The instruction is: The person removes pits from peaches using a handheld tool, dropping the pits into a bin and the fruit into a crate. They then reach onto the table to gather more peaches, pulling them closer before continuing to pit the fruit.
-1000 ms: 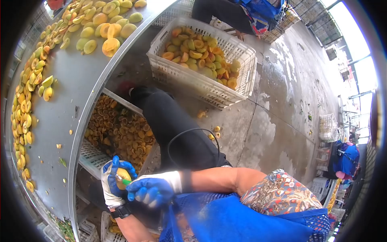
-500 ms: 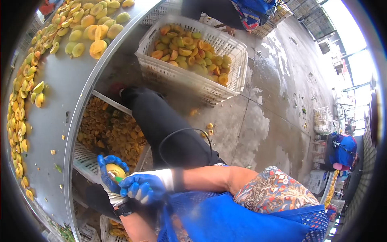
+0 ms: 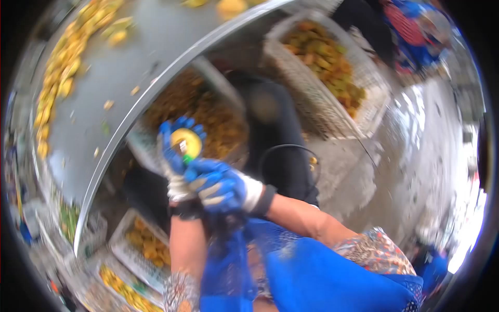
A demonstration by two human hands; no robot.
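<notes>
My left hand (image 3: pixel 167 148), in a blue-coated glove, cups a yellow peach half (image 3: pixel 193 141) with its cut face up. My right hand (image 3: pixel 221 186), gloved the same way, is closed around a small pitting knife with a green handle (image 3: pixel 187 158). The knife's metal end lies against the middle of the cut face; its exact shape is blurred. Both hands are close together above a crate (image 3: pixel 148 148) of brownish-yellow fruit pieces (image 3: pixel 218 125), beside the metal table's edge.
The grey metal table (image 3: pixel 140 57) carries a row of fruit halves (image 3: pixel 65 67) along its far side. A white crate (image 3: pixel 317 96) of peach halves stands on the wet concrete floor (image 3: pixel 410 145). More fruit crates (image 3: pixel 122 242) sit at lower left. Another person's dark-clothed leg (image 3: pixel 364 26) is at upper right.
The view has swung, so the table and crates appear shifted. My hands still hold the peach half and knife; the cut face now shows more fully toward me.
</notes>
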